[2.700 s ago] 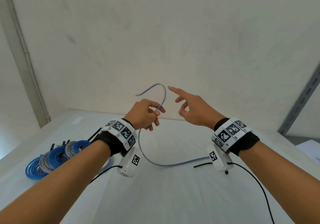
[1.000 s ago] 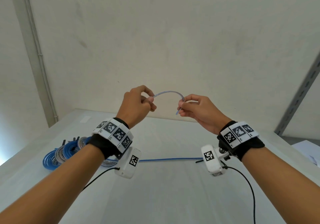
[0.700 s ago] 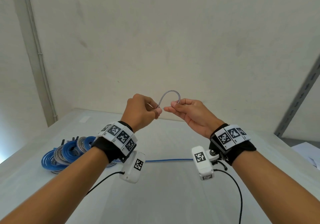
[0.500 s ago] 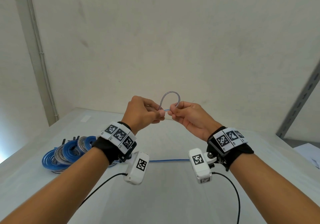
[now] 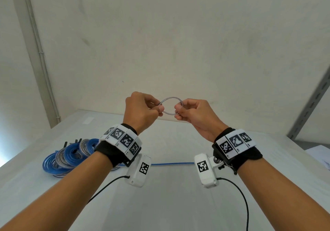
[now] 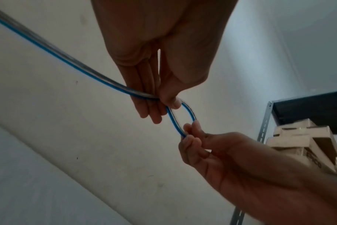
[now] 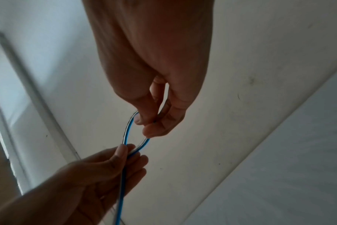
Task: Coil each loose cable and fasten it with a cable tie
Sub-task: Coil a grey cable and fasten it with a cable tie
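A thin blue and silver cable (image 5: 170, 98) is bent into one small loop, held up in the air before the wall. My left hand (image 5: 142, 110) pinches the loop's left side where the strands cross (image 6: 164, 99). My right hand (image 5: 192, 113) pinches its right side (image 7: 144, 121) between thumb and fingers. The rest of the cable (image 5: 172, 163) hangs from my left hand and runs across the white table (image 5: 169, 204). In the left wrist view the cable (image 6: 58, 56) trails off to the upper left.
A pile of coiled blue and grey cables (image 5: 69, 154), with black tie ends sticking up, lies on the table's left. A grey slotted shelf post (image 5: 310, 105) stands at the right, with cardboard boxes (image 6: 302, 141) on the shelf. A pale wall lies straight ahead.
My right hand bent the cable's free end over to my left hand, closing the arc into a small loop. The loop has since widened into a rounder ring between both hands.
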